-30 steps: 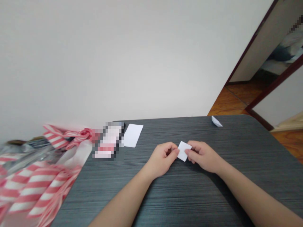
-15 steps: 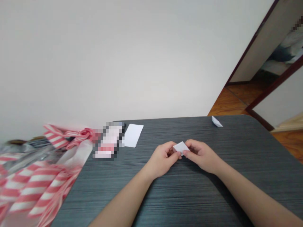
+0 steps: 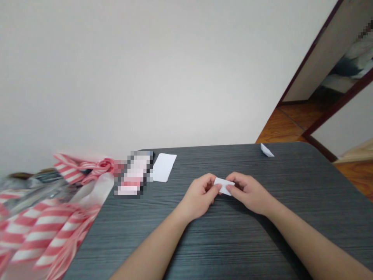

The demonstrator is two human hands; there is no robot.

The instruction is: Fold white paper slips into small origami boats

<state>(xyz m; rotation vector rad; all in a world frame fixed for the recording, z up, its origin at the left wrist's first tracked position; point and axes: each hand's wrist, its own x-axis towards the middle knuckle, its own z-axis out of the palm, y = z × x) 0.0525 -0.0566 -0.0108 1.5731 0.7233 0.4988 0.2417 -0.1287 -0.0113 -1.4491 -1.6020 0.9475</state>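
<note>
Between my two hands is a small piece of folded white paper [image 3: 223, 186], held a little above the dark tabletop. My left hand [image 3: 201, 196] pinches its left side, thumb on top and fingers curled behind. On the right side, my right hand [image 3: 249, 192] grips it the same way, with its thumb pressed on the near face. The fingertips behind the paper are partly hidden.
A dark wood-grain table [image 3: 204, 241] stands against a white wall. At its back left lie white paper sheets [image 3: 164, 167] beside a blurred-out phone-like object [image 3: 135, 173]. Another folded white paper [image 3: 266, 150] sits at the back right. Red-and-white striped cloth [image 3: 52, 229] fills the left.
The paper between my hands has gone from a pointed, diamond-like outline to a flatter rectangular one. My left thumb has shifted slightly left; the arms have barely moved.
</note>
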